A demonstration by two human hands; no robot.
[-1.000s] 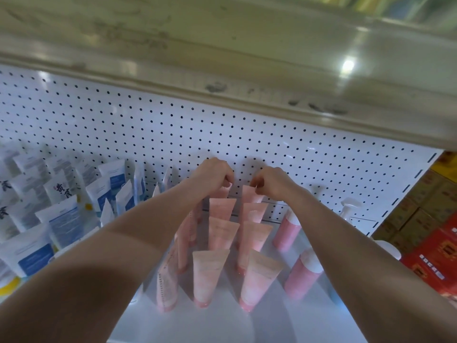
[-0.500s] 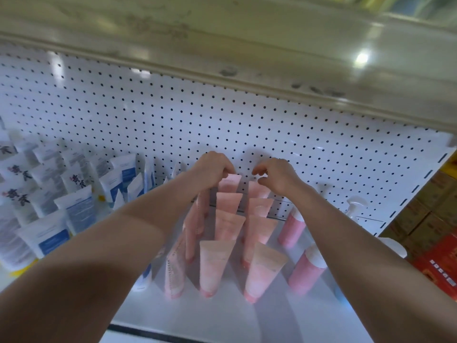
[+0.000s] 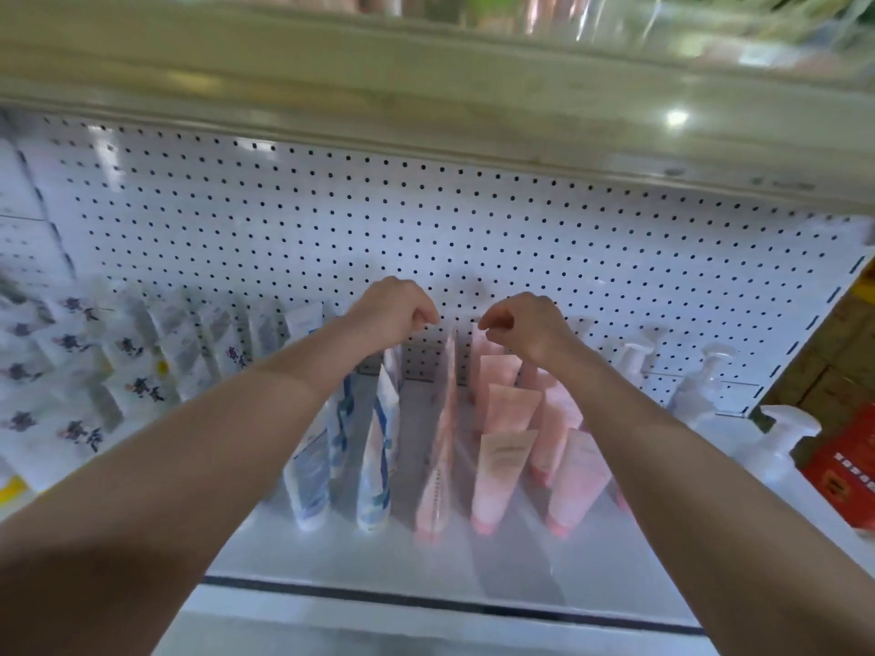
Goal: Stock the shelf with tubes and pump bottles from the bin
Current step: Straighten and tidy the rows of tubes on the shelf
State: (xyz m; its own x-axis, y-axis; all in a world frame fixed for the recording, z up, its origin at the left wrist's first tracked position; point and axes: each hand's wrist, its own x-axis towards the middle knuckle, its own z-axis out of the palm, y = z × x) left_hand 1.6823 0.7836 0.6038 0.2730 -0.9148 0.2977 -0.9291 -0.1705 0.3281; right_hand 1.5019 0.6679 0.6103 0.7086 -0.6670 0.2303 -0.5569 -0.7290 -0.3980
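Under the hands (image 3: pixel 523 326) — pink tubes (image 3: pixel 513 409), half-hidden

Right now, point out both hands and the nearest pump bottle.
left hand (image 3: pixel 390 312), head view, back of hand
right hand (image 3: pixel 528 324), head view, back of hand
nearest pump bottle (image 3: pixel 783 480), head view, upper body

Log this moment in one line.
left hand: curled, empty | right hand: curled over pink tubes, contact unclear | pump bottles: right end

Glossy white shelf (image 3: pixel 473 556); matt pegboard (image 3: pixel 284 229) with holes; smooth plastic pink tubes (image 3: pixel 502 471); clear glossy pump bottles (image 3: pixel 776 447).
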